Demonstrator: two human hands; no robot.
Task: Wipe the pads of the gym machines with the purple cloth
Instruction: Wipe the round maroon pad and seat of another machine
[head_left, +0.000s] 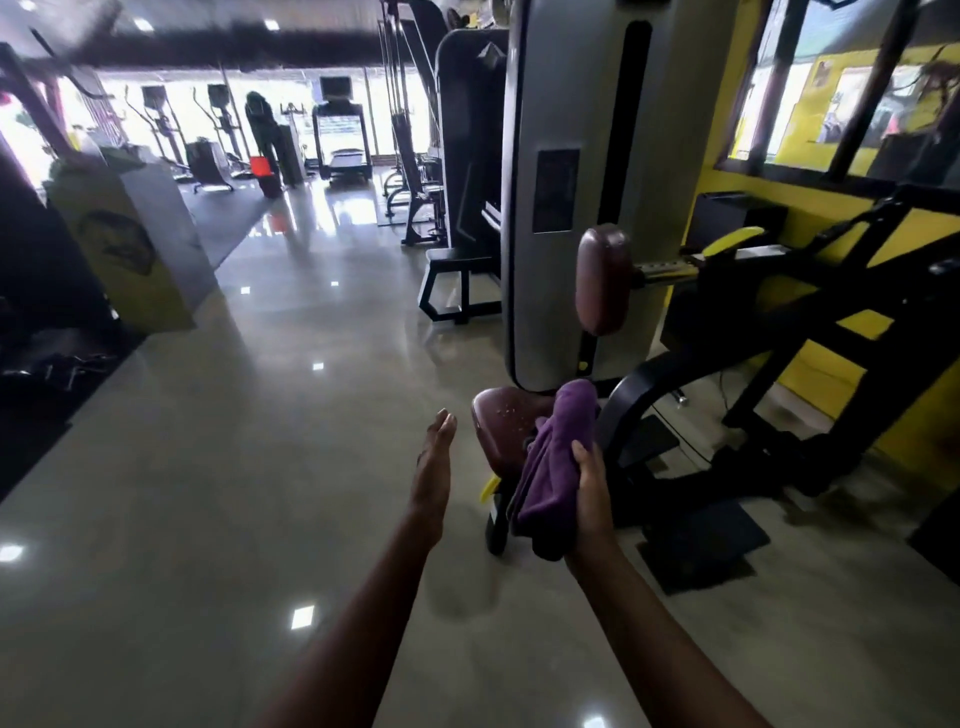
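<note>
The right hand (589, 483) grips the bunched purple cloth (558, 457) over the droplet-speckled seat pad (501, 421), just beyond the flat, empty left hand (434, 457), so pressing down and sweeping broadly should serve best

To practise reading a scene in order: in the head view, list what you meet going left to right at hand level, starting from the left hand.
Left hand → maroon seat pad → purple cloth → right hand gripping it → black machine frame.
</note>
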